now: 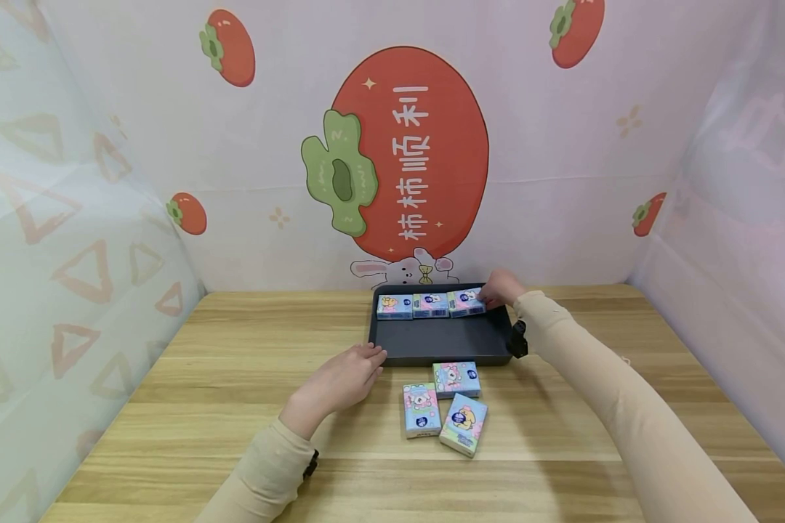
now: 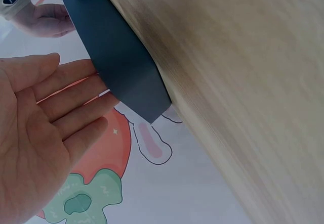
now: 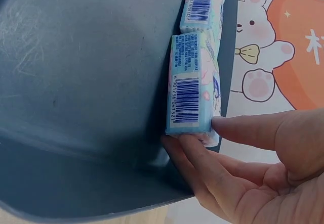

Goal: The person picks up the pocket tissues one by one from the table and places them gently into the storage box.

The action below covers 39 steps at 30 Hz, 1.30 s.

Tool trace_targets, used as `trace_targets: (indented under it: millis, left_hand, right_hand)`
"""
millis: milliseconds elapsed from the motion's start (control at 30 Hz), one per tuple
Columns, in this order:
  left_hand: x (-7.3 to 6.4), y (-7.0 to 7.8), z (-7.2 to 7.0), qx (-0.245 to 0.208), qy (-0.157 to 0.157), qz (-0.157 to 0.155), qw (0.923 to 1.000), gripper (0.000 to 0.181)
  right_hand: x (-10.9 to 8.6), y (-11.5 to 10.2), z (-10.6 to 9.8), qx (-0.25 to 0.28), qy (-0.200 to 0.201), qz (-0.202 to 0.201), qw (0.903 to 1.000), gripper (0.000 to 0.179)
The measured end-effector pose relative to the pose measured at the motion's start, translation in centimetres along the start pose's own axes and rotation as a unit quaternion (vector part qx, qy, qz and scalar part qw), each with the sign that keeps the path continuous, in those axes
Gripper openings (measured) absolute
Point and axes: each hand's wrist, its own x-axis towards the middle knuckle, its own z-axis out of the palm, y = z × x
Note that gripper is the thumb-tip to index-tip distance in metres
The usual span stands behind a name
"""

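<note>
A dark grey tray [image 1: 441, 340] lies near the back of the wooden table, with three small packs of tissues in a row along its far side. At the row's right end, my right hand [image 1: 502, 288] pinches the rightmost tissue pack [image 1: 464, 301]. Its thumb [image 3: 248, 129] lies at the top edge while the other fingers meet the end of the pack. The middle tissue pack [image 1: 430, 305] and the left tissue pack [image 1: 395, 306] sit beside it. My left hand [image 1: 343, 376] has straight, relaxed fingers, their tips at the tray's front left corner.
Three more tissue packs lie on the table in front of the tray: one pack [image 1: 456, 379] close to its front rim, another [image 1: 421, 410] to the left, a third [image 1: 464, 425] angled nearest me. A printed cloth wall [image 1: 530, 218] rises behind the table [image 1: 248, 349].
</note>
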Motion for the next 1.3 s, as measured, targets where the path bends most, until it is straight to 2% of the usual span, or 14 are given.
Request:
trace_targets:
  millis: [533, 1100, 1300]
  left_hand:
    - [-0.03, 0.01, 0.06, 0.003, 0.003, 0.001, 1.0, 0.035]
    - [-0.04, 0.06, -0.1, 0.003, 0.0, 0.002, 1.0, 0.036]
    - [0.01, 0.13, -0.19, 0.0, -0.004, -0.001, 1.0, 0.036]
  right_hand:
    - [-0.14, -0.07, -0.02, -0.018, 0.003, -0.002, 0.9998, 0.027]
    - [-0.43, -0.06, -0.01, -0.002, 0.004, 0.002, 1.0, 0.026]
    - [-0.56, -0.07, -0.13, -0.033, 0.01, -0.002, 0.9994, 0.022]
